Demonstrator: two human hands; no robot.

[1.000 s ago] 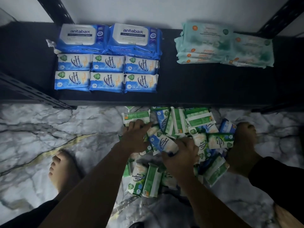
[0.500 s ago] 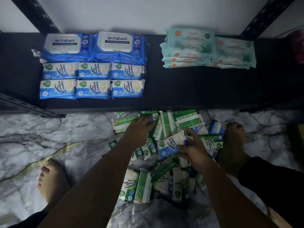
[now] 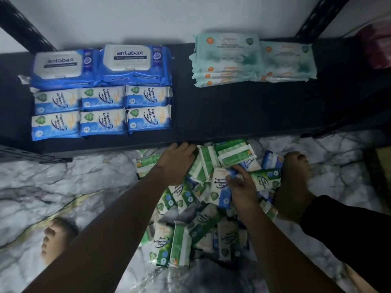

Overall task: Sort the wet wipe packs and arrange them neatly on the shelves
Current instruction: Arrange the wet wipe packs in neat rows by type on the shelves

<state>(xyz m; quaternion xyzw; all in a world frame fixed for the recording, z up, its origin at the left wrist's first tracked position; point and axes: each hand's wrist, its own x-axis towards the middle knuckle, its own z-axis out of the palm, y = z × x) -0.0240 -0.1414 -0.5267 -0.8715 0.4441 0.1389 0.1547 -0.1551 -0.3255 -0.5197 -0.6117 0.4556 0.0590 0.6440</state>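
Note:
A heap of small wipe packs (image 3: pixel 182 244), green pine and blue fragrance-free, lies on the floor in front of the black shelf (image 3: pixel 232 115). My left hand (image 3: pixel 175 163) lies palm down on the heap's far side, fingertips at the shelf's front edge. My right hand (image 3: pixel 241 187) pinches a blue-and-white fragrance-free pack (image 3: pixel 219 187) lifted slightly off the heap. On the shelf at the left, two big blue Antabax packs (image 3: pixel 131 64) stand behind two rows of three small blue packs (image 3: pixel 101 111). Teal packs (image 3: pixel 226 58) are stacked at the back right.
My bare feet stand on the marble floor (image 3: pixel 63 182), the left foot (image 3: pixel 55 242) left of the heap, the right foot (image 3: pixel 294 180) touching its right side. Black shelf uprights (image 3: pixel 321 15) rise at the back corners. A reddish object (image 3: pixel 378 49) sits at the far right.
My left hand has slid forward over the heap to the shelf's edge. My right hand has drawn the blue pack out of the heap and holds it higher. The view has tilted upward.

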